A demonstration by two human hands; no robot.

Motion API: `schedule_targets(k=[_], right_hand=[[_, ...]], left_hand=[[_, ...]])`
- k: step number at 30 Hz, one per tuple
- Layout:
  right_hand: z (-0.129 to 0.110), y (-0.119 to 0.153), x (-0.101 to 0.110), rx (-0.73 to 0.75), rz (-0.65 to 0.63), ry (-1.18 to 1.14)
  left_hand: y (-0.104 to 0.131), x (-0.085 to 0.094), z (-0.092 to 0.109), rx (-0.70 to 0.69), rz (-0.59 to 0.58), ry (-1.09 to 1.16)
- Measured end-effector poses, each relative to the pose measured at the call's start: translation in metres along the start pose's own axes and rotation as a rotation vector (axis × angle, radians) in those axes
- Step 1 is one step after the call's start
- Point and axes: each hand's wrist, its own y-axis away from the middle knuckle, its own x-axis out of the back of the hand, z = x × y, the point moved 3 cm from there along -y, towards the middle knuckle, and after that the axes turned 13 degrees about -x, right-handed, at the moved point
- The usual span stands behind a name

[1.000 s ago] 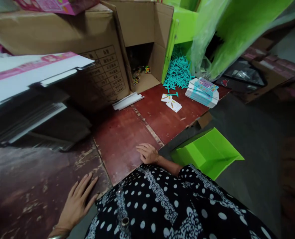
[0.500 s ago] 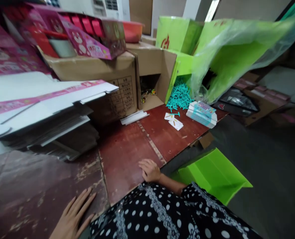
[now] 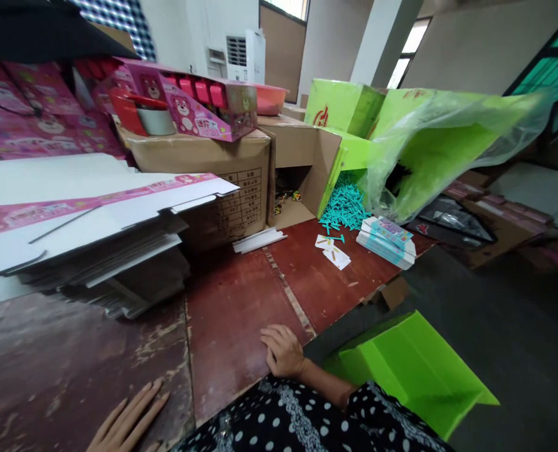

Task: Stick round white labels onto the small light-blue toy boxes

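Note:
My left hand [image 3: 128, 419] lies flat at the table's near edge, fingers stretched out, with nothing in it. Close to my body, my right hand [image 3: 282, 351] rests on the red-brown tabletop [image 3: 234, 314], its fingers loosely bent and holding nothing. Further back are two small white printed cards [image 3: 337, 257] with a turquoise T-shaped plastic piece [image 3: 335, 238] beside them. Behind these, a heap of similar turquoise pieces [image 3: 344, 204] spills from a green box. A stack of folded turquoise-and-white cartons [image 3: 386, 242] is to their right.
Flat white cardboard sheets [image 3: 95, 220] are piled at the left. Brown cartons [image 3: 198, 154] stand behind, topped by a pink display box [image 3: 203, 110] and a tape dispenser [image 3: 142, 113]. An open green box [image 3: 415, 364] is below the table's right edge; plastic film [image 3: 391, 144] drapes another.
The view has tilted upward, so the table and boxes sit lower in the picture. Both hands stay resting on the table, the left one now further down in the frame.

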Motion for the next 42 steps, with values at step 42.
schedule_targets(k=[42], right_hand=[[-0.514, -0.364, 0.017, 0.972, 0.031, -0.786]], left_hand=[[0.223, 0.117, -0.035, 1.789, 0.689, -0.046]])
